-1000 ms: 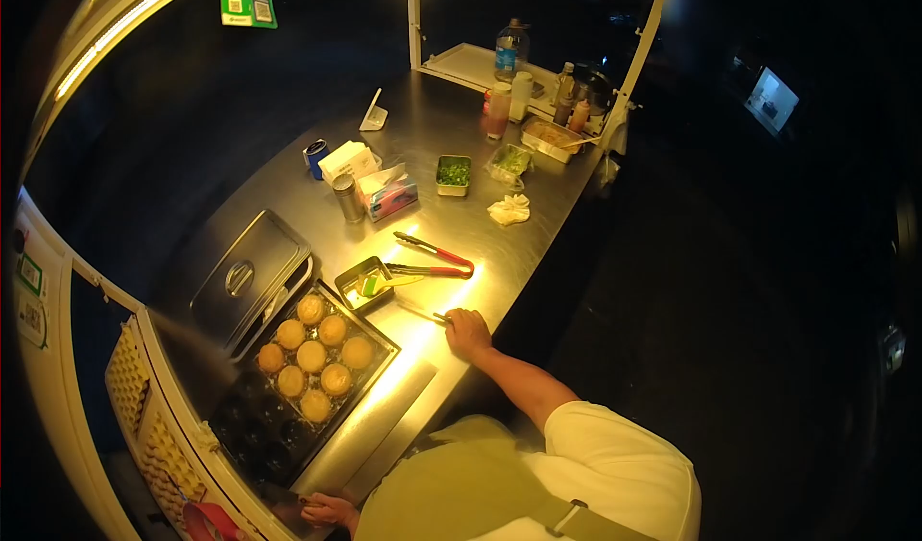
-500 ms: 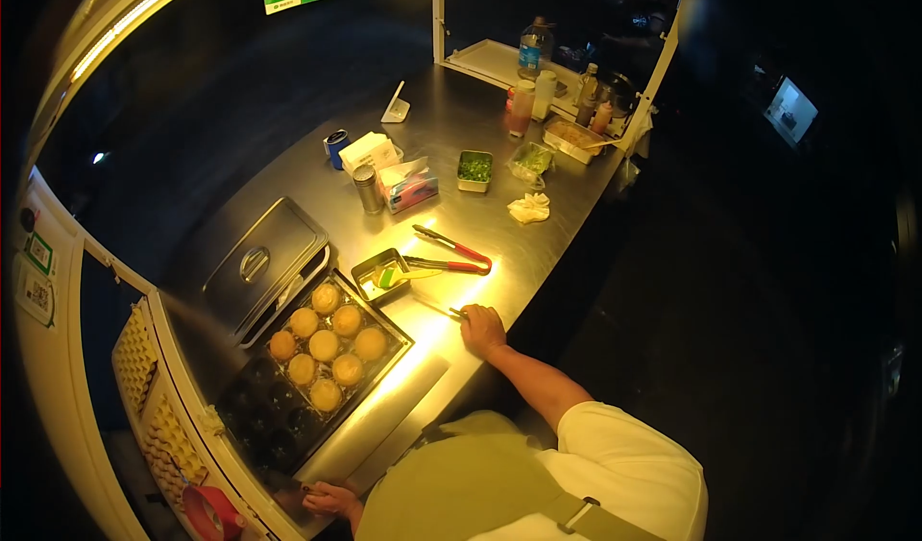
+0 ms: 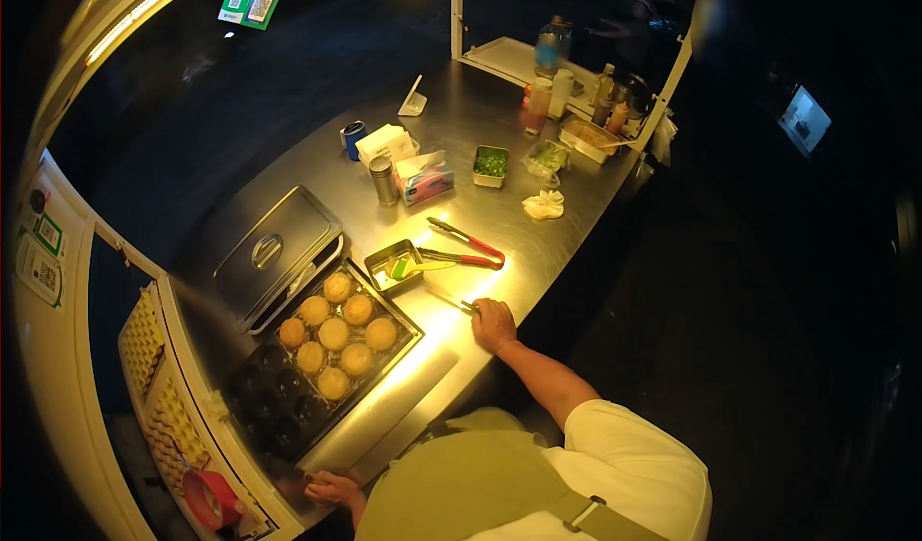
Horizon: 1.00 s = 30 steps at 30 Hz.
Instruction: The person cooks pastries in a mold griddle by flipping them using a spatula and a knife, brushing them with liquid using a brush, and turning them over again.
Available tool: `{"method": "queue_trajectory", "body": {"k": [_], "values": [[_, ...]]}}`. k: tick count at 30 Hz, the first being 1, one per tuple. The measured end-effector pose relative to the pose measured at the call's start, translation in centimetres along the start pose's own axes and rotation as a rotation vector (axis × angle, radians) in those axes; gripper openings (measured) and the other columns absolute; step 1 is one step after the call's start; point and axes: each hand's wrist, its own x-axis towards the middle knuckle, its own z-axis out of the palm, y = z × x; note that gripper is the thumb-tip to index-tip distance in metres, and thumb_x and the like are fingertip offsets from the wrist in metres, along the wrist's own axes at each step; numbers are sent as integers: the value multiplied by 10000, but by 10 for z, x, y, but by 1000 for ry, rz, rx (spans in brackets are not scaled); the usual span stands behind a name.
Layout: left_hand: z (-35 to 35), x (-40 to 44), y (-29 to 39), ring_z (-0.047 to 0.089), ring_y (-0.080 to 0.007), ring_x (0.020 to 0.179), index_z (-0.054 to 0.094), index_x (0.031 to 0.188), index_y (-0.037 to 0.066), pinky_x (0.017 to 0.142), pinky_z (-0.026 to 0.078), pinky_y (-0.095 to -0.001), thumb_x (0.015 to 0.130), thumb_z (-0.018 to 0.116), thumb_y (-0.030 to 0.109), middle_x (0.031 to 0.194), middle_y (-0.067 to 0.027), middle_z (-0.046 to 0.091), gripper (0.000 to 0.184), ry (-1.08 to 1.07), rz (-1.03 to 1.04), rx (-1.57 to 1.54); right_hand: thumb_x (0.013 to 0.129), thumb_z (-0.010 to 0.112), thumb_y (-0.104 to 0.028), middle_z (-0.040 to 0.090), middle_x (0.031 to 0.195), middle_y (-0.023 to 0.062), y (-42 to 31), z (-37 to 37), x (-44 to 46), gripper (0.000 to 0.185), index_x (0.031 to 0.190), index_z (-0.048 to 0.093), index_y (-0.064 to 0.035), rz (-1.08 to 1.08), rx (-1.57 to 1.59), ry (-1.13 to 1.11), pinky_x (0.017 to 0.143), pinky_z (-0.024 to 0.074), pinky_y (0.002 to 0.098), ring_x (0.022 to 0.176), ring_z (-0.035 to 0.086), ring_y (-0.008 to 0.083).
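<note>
My right hand (image 3: pixel 494 327) rests at the front edge of the steel counter, closed on a thin metal pick (image 3: pixel 447 299) with a dark handle. Low in the view, my left hand (image 3: pixel 334 489) is at the near corner of the black griddle (image 3: pixel 279 421), its fingers curled; what they hold, if anything, is too small to name. Several round golden cakes (image 3: pixel 333 334) sit in the far moulds of the griddle, while its near moulds look dark. Beyond the pick lie red-handled tongs (image 3: pixel 480 245), touching a small metal tray (image 3: pixel 389 261) with a green-and-yellow brush (image 3: pixel 408 267) in it.
A steel lid (image 3: pixel 279 243) leans behind the griddle. Further back are a tissue pack (image 3: pixel 424 178), a metal shaker (image 3: pixel 383 180), chopped greens in a container (image 3: pixel 491 165), a crumpled tissue (image 3: pixel 544 205) and several bottles (image 3: pixel 559 93). Egg trays (image 3: pixel 173 426) stand at the left.
The whole view has shifted slightly, so the counter's things appear a little further right. Both hands keep the same places relative to the counter and griddle.
</note>
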Motion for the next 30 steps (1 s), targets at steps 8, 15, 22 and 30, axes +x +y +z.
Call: {"method": "queue_trajectory", "body": {"k": [8, 15, 22, 30], "values": [[1, -1, 3, 501, -379, 948, 448, 846, -8, 864, 360, -500, 947, 571, 337, 952, -164, 465, 380, 56, 25, -22, 861, 598, -112, 680, 943, 151, 8, 11, -1, 222, 1074, 615, -54, -36, -7, 52, 866, 456, 459, 904, 641, 341], [-4, 1, 4, 504, -380, 954, 452, 847, -7, 868, 361, -500, 948, 577, 335, 960, -163, 472, 378, 13, 29, -10, 864, 587, -114, 679, 935, 150, 6, 8, -1, 210, 1062, 618, -51, -41, -22, 30, 855, 456, 457, 891, 642, 340], [3, 0, -3, 511, -391, 953, 472, 847, -9, 875, 365, -510, 949, 571, 337, 958, -170, 490, 374, 33, 45, -3, 859, 595, -119, 683, 934, 146, 5, 8, -1, 206, 1052, 623, -53, -51, -31, 48, 854, 459, 453, 885, 643, 344], [-10, 2, 9, 499, -418, 979, 479, 859, -37, 904, 369, -532, 945, 564, 317, 969, -201, 489, 374, -16, 7, -23, 853, 592, -121, 679, 921, 157, 13, 17, -2, 225, 1066, 621, -56, -89, -7, 117, 853, 463, 472, 873, 638, 352]]}}
